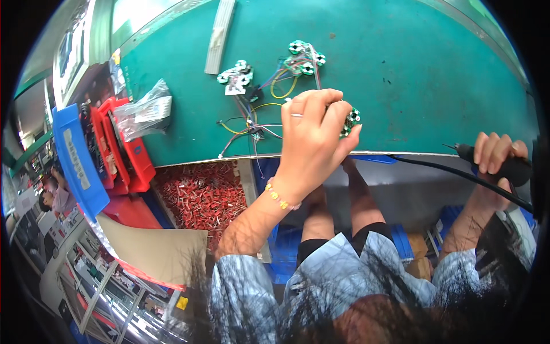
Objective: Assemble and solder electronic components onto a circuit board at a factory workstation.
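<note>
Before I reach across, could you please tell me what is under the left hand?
A green circuit board peeks out past the left hand; its remaining part, and whatever lies beneath, is covered.

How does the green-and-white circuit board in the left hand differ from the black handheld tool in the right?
The green-and-white circuit board is patterned; the black handheld tool is dark. A small part of the board shows past the left hand; the tool's thin tip and thick body show beside the right hand. The board is over the green table; the tool is farther right. Fingers partly cover both.
</note>
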Action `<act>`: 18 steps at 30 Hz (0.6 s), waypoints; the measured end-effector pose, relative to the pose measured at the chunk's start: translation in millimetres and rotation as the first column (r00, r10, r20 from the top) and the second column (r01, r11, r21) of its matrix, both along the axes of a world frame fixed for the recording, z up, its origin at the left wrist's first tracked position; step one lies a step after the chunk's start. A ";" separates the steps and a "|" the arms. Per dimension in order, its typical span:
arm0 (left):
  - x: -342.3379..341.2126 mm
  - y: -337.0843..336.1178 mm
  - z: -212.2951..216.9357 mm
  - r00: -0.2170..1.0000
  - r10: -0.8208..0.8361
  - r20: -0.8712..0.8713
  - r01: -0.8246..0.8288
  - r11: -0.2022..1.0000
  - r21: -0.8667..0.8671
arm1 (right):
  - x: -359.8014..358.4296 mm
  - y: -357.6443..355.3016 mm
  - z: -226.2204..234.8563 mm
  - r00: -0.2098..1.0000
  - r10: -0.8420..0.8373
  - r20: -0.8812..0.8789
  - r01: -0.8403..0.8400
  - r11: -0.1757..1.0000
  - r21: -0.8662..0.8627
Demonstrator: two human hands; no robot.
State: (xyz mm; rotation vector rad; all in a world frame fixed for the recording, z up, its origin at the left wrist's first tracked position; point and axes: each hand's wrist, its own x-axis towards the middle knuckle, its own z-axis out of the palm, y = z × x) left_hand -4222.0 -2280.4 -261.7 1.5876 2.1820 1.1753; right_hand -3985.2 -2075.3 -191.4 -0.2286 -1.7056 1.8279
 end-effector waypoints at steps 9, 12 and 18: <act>15.8 14.5 -3.8 0.989 0.049 -0.141 -0.079 0.973 -0.216 | -12.3 1.7 -0.2 0.991 0.124 -0.040 -0.122 0.990 0.066; 8.9 17.6 0.1 0.992 0.036 -0.124 -0.057 0.984 -0.167 | -6.9 5.2 -2.5 0.990 0.129 -0.051 -0.127 0.991 0.052; 11.2 70.3 -15.3 0.974 -0.079 -0.213 0.058 0.993 -0.101 | -10.9 5.4 -5.0 0.986 0.132 -0.099 -0.130 0.991 0.026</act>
